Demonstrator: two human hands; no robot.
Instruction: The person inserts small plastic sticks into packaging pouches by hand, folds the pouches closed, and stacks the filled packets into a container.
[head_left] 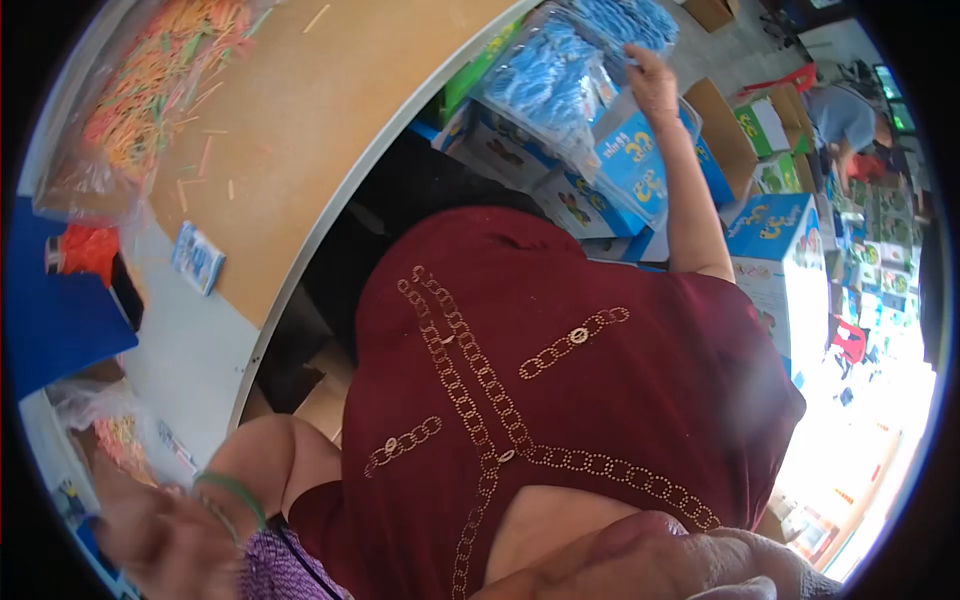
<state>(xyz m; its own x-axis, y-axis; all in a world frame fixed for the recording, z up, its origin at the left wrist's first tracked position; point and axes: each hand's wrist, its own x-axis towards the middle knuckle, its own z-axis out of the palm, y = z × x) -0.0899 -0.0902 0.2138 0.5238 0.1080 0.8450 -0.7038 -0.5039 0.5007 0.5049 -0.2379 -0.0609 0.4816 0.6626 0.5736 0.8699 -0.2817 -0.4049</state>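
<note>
My right hand (652,85) is at the upper right, its fingers closed on the edge of a clear plastic bag of blue strands (550,80). The bag rests over blue-and-white printed boxes (630,160). At the lower left is my left hand (165,535), smeared by motion, with a green band near its wrist. It is close to a plastic bag of orange and pink pieces (122,440); whether it holds anything is hidden by blur. A larger bag of orange and green sticks (165,85) lies on the tabletop (320,90).
Loose sticks and a small blue-and-white packet (198,258) lie on the table. A blue sheet (65,320) is at the far left. Open cardboard boxes (722,135) and a tall printed carton (775,260) stand at the right. Another person (845,118) bends forward farther back.
</note>
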